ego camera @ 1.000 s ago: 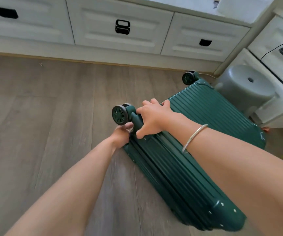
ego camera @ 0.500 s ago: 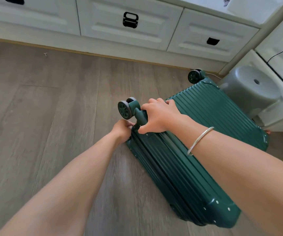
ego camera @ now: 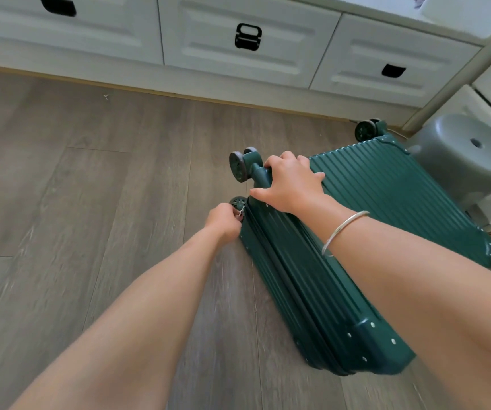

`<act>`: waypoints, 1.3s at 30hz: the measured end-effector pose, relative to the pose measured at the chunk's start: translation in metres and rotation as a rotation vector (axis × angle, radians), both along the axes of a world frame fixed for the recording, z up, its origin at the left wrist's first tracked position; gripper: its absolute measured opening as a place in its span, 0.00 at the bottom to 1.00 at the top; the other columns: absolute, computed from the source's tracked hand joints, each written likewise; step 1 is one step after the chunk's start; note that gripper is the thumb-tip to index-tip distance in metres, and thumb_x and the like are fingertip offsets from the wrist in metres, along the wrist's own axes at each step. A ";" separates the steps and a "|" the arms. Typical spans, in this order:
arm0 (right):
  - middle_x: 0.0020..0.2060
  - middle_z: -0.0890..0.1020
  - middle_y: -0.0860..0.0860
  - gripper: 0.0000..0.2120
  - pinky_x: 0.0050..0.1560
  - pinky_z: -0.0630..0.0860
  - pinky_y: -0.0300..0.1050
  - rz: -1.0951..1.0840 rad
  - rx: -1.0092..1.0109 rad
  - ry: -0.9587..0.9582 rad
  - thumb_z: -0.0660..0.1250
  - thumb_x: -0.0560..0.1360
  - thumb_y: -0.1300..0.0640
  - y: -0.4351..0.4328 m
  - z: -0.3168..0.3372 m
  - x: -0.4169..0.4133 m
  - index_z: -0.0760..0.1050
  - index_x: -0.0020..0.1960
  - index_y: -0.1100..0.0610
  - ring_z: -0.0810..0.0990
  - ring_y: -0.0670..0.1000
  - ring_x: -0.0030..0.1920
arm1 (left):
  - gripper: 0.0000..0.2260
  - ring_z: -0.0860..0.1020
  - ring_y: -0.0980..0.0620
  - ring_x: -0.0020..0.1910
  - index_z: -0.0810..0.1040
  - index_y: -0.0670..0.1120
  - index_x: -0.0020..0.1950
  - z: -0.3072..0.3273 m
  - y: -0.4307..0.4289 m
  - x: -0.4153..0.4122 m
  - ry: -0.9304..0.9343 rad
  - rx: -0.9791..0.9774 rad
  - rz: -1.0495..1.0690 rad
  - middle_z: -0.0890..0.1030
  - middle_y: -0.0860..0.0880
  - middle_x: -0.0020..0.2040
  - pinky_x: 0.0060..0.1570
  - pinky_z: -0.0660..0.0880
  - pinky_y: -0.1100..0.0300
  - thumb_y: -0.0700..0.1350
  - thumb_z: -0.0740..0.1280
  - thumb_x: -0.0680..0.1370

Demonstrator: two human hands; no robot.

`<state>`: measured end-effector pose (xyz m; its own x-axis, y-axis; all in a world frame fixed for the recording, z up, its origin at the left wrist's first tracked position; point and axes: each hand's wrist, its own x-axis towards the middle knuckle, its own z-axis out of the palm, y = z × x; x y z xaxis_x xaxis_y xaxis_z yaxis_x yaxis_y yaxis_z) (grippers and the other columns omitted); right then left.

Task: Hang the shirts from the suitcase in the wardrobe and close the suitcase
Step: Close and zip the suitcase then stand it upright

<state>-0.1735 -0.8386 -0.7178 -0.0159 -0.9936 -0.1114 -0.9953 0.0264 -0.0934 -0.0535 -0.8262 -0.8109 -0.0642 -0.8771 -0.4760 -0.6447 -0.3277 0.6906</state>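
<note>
On the floor (ego camera: 90, 202), my right hand (ego camera: 291, 182) clamps the suitcase (ego camera: 386, 196) steady for my left hand (ego camera: 223, 220) pinching the zipper pull (ego camera: 240, 213).

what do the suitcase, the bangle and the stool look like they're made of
Suitcase: probably a hard plastic shell; dark green, ribbed, satin sheen, riveted corner caps. Bangle: silver-coloured metal, polished, with bright highlights. Stool: seemingly moulded grey plastic, smooth and slightly glossy, with a hole in the seat.

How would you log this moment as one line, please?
suitcase: closed, flat on floor | left hand: pinches zipper pull | right hand: grips suitcase corner
</note>
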 end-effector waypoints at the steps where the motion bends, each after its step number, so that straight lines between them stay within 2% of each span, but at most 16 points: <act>1: 0.56 0.72 0.51 0.23 0.62 0.63 0.71 -0.002 0.008 -0.007 0.68 0.69 0.38 -0.002 0.000 0.001 0.72 0.58 0.49 0.67 0.58 0.64 | 0.11 0.76 0.43 0.49 0.79 0.39 0.57 0.000 0.002 -0.002 -0.024 -0.014 -0.001 0.80 0.41 0.54 0.47 0.72 0.55 0.37 0.59 0.80; 4: 0.57 0.72 0.52 0.23 0.63 0.61 0.74 0.002 0.011 -0.012 0.68 0.70 0.38 -0.005 0.000 0.001 0.73 0.59 0.49 0.66 0.59 0.65 | 0.11 0.79 0.40 0.52 0.79 0.40 0.58 0.001 0.007 -0.005 -0.084 -0.035 -0.016 0.81 0.40 0.54 0.45 0.73 0.55 0.37 0.60 0.79; 7: 0.58 0.72 0.52 0.21 0.64 0.59 0.74 0.001 0.012 -0.012 0.68 0.70 0.39 -0.003 -0.001 0.003 0.73 0.58 0.50 0.65 0.59 0.66 | 0.11 0.79 0.40 0.52 0.80 0.40 0.56 0.004 0.018 -0.002 -0.049 0.003 -0.053 0.81 0.41 0.54 0.45 0.73 0.56 0.39 0.60 0.79; 10: 0.62 0.71 0.52 0.20 0.65 0.52 0.78 -0.018 0.020 -0.023 0.67 0.72 0.41 0.002 -0.004 0.005 0.73 0.59 0.51 0.58 0.62 0.73 | 0.08 0.81 0.41 0.46 0.79 0.37 0.52 0.005 0.039 -0.005 0.051 0.123 -0.120 0.81 0.39 0.51 0.46 0.80 0.54 0.37 0.63 0.77; 11: 0.65 0.70 0.52 0.22 0.65 0.50 0.78 -0.019 0.035 -0.040 0.68 0.72 0.41 0.003 -0.003 0.004 0.72 0.61 0.50 0.54 0.62 0.75 | 0.05 0.81 0.43 0.42 0.78 0.37 0.49 0.006 0.046 -0.008 0.103 0.174 -0.123 0.81 0.39 0.50 0.42 0.82 0.54 0.35 0.63 0.77; 13: 0.73 0.63 0.51 0.32 0.67 0.45 0.77 0.006 0.104 -0.082 0.69 0.70 0.38 0.008 0.001 -0.002 0.65 0.70 0.48 0.46 0.61 0.77 | 0.05 0.78 0.47 0.32 0.73 0.39 0.46 0.013 0.055 -0.012 0.204 0.254 -0.054 0.78 0.39 0.48 0.29 0.79 0.63 0.32 0.60 0.79; 15: 0.78 0.51 0.50 0.47 0.69 0.43 0.74 0.049 0.195 -0.097 0.71 0.66 0.36 0.016 0.008 -0.013 0.50 0.77 0.44 0.39 0.57 0.78 | 0.04 0.76 0.48 0.29 0.70 0.40 0.49 0.016 0.059 -0.013 0.243 0.274 -0.018 0.76 0.37 0.48 0.22 0.76 0.66 0.32 0.58 0.80; 17: 0.78 0.41 0.51 0.57 0.70 0.43 0.73 0.031 0.271 -0.083 0.73 0.62 0.34 0.029 0.015 -0.023 0.38 0.77 0.40 0.34 0.57 0.77 | 0.04 0.75 0.48 0.29 0.70 0.39 0.51 0.019 0.061 -0.012 0.216 0.253 -0.035 0.77 0.37 0.46 0.23 0.76 0.65 0.32 0.58 0.79; 20: 0.76 0.31 0.51 0.64 0.67 0.45 0.76 -0.037 0.409 -0.010 0.74 0.58 0.31 0.058 0.020 -0.033 0.29 0.74 0.38 0.31 0.60 0.76 | 0.06 0.74 0.47 0.30 0.72 0.37 0.49 0.021 0.063 -0.013 0.183 0.223 -0.024 0.76 0.37 0.45 0.23 0.76 0.63 0.29 0.58 0.78; 22: 0.74 0.28 0.51 0.66 0.67 0.46 0.78 0.010 0.465 0.066 0.75 0.58 0.32 0.079 0.020 -0.039 0.26 0.73 0.38 0.30 0.61 0.75 | 0.07 0.77 0.44 0.34 0.74 0.39 0.47 0.023 0.063 -0.013 0.126 0.185 -0.066 0.77 0.38 0.44 0.34 0.80 0.56 0.29 0.60 0.77; 24: 0.74 0.26 0.49 0.65 0.67 0.46 0.77 0.049 0.495 0.098 0.75 0.59 0.34 0.098 0.020 -0.047 0.24 0.72 0.38 0.30 0.61 0.75 | 0.09 0.80 0.42 0.39 0.76 0.42 0.42 0.024 0.062 -0.010 0.074 0.159 -0.113 0.80 0.38 0.43 0.47 0.81 0.48 0.30 0.60 0.76; 25: 0.74 0.26 0.49 0.64 0.67 0.47 0.76 0.039 0.499 0.103 0.75 0.61 0.34 0.105 0.020 -0.052 0.24 0.72 0.38 0.30 0.61 0.75 | 0.09 0.82 0.41 0.41 0.78 0.41 0.45 0.025 0.061 -0.009 0.055 0.152 -0.125 0.80 0.39 0.43 0.50 0.80 0.48 0.30 0.60 0.76; 28: 0.75 0.29 0.47 0.55 0.67 0.49 0.78 -0.038 0.441 0.121 0.70 0.69 0.38 0.118 0.017 -0.059 0.26 0.73 0.39 0.33 0.65 0.75 | 0.12 0.80 0.44 0.34 0.76 0.37 0.62 0.027 0.055 -0.006 0.058 0.165 -0.122 0.79 0.41 0.41 0.44 0.80 0.54 0.34 0.59 0.80; 31: 0.77 0.34 0.45 0.51 0.66 0.54 0.78 -0.042 0.379 0.062 0.69 0.71 0.44 0.118 0.015 -0.060 0.31 0.75 0.39 0.38 0.66 0.76 | 0.11 0.76 0.48 0.29 0.78 0.37 0.59 0.032 0.046 -0.006 0.020 0.131 -0.132 0.77 0.44 0.36 0.36 0.78 0.59 0.35 0.59 0.80; 34: 0.78 0.39 0.44 0.50 0.64 0.58 0.76 -0.032 0.333 0.040 0.70 0.69 0.45 0.107 0.021 -0.057 0.36 0.76 0.39 0.43 0.67 0.76 | 0.09 0.77 0.49 0.29 0.80 0.37 0.54 0.030 0.036 -0.004 0.000 0.080 -0.099 0.81 0.41 0.40 0.43 0.79 0.55 0.36 0.60 0.80; 39: 0.78 0.44 0.43 0.44 0.63 0.54 0.81 -0.039 0.288 -0.036 0.68 0.72 0.49 0.069 0.032 -0.027 0.42 0.77 0.40 0.42 0.67 0.76 | 0.12 0.81 0.43 0.38 0.79 0.41 0.60 0.021 0.022 0.005 -0.015 -0.024 0.028 0.83 0.40 0.50 0.53 0.79 0.53 0.40 0.60 0.81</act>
